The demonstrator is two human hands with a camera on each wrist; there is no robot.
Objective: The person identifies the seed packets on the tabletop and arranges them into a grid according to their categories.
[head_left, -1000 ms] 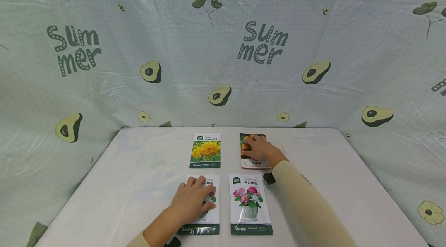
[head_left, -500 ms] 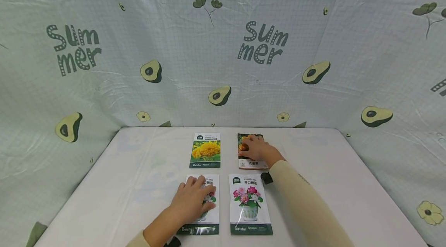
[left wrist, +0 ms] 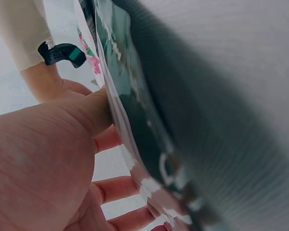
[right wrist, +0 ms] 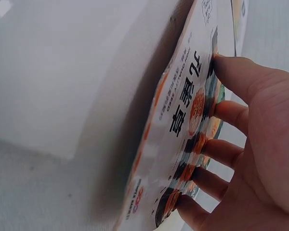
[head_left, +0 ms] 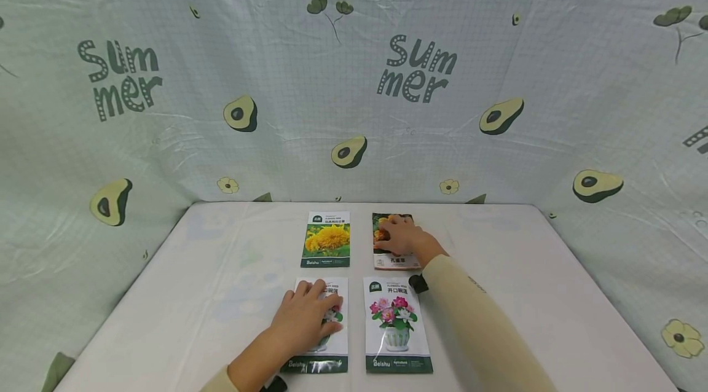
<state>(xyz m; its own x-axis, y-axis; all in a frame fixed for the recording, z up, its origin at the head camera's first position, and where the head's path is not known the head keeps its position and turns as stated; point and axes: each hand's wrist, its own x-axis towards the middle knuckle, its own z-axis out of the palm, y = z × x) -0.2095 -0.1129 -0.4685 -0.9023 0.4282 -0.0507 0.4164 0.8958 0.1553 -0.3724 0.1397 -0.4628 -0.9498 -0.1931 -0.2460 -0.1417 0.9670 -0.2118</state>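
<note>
Four-cornered flat seed packets lie face up on the table. My left hand (head_left: 304,321) rests with its fingertips on the near left white packet (head_left: 318,364), which has a green bottom band; its palm covers part of the picture. In the left wrist view the thumb and fingers touch that packet's face (left wrist: 135,110). At the far right, my right hand (head_left: 405,238) presses spread fingertips onto an orange-flower seed packet (head_left: 394,262). The right wrist view has thumb and fingers on the front of this packet (right wrist: 176,125), not wrapped around its edges.
A yellow-flower seed packet (head_left: 326,241) lies at the far left of the group. Near right is a white packet (head_left: 397,327) showing potted pink flowers, just below my right wrist. The white table (head_left: 221,294) ends at a printed curtain (head_left: 287,72) behind.
My right hand has slid the orange-flower packet a little to the left, closer to the yellow-flower packet. My left hand has stayed in place on its packet.
</note>
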